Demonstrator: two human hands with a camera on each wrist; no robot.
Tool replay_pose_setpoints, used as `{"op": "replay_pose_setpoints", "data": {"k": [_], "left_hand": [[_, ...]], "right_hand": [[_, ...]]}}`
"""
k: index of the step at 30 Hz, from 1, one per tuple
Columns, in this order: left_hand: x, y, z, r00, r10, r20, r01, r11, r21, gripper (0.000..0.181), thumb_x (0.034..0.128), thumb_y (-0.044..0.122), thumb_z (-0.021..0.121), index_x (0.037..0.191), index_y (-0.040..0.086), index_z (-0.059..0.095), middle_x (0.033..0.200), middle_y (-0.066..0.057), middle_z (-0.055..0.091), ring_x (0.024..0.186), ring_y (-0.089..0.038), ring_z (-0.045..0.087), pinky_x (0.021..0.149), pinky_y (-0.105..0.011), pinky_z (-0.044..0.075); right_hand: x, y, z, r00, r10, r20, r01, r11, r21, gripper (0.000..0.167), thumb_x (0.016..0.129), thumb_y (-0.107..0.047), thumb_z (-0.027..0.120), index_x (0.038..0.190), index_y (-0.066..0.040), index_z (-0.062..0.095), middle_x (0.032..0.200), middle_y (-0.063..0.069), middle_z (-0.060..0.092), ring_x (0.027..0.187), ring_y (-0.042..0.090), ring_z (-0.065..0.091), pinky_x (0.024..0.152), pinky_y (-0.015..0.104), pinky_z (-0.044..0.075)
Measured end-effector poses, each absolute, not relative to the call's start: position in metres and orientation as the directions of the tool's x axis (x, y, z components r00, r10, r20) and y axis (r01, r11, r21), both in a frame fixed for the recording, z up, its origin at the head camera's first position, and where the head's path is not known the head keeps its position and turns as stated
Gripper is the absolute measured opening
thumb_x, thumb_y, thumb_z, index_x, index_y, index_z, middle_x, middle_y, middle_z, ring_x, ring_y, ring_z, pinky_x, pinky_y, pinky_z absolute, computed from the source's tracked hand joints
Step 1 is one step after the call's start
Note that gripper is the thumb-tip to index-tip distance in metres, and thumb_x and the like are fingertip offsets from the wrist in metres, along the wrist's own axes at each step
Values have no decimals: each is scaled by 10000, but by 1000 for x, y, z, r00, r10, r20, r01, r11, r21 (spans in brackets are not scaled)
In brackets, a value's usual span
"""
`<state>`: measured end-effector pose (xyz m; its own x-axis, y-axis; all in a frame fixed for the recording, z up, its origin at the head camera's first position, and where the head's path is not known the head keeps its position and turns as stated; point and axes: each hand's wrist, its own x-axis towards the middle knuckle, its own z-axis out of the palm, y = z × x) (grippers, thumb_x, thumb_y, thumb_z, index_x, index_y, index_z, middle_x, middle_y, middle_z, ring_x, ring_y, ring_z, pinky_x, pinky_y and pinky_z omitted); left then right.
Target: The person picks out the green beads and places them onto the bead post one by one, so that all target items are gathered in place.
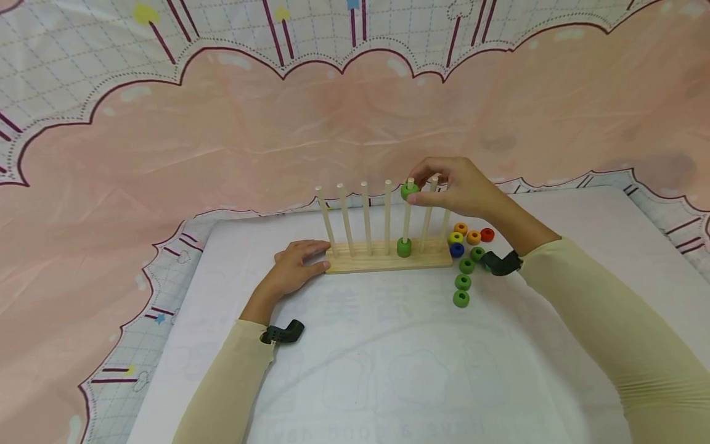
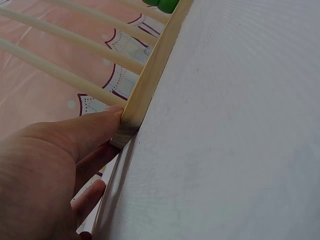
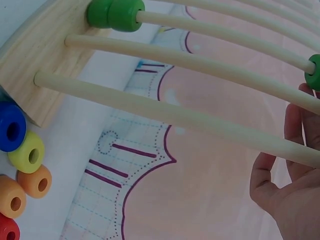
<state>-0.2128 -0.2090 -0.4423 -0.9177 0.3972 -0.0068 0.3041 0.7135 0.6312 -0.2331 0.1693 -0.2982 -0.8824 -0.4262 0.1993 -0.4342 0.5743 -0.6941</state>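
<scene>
A pale wooden peg rack [image 1: 360, 264] stands upright, several thin pegs rising from its flat base. My left hand [image 1: 294, 268] pinches the left end of that base; in the left wrist view the thumb lies against the wood's end [image 2: 131, 122]. My right hand [image 1: 466, 188] pinches a green bead [image 1: 406, 193] near the top of a peg right of the middle. The peg's tip pokes up through this bead. Two green beads [image 3: 115, 14] are stacked at the bottom of the same peg. The other pegs carry none.
To the right of the rack lie loose beads: a blue bead [image 1: 457, 250], a yellow bead [image 1: 455, 238], two orange beads [image 1: 474, 237], a red bead [image 1: 487, 235] and several green beads [image 1: 463, 282]. A white tabletop [image 1: 355, 370] lies beneath, with a patterned pink cloth [image 1: 333, 135] behind.
</scene>
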Motion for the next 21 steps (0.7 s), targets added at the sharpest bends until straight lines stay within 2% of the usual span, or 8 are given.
{"op": "replay_pose_setpoints", "data": {"k": [21], "left_hand": [[-212,-209,-442,-920,392,-9,298,714,633,523,971,361,698,1453,190,589,1519,-63,546,1462,-324,358,1073,-596,176]], "right_hand": [[-234,171,-299,-875,-440,204,-446,566,-693,335,901,-342,797,1162,-156,700,1137,57,692,1098,189,573,965,448,413]]}}
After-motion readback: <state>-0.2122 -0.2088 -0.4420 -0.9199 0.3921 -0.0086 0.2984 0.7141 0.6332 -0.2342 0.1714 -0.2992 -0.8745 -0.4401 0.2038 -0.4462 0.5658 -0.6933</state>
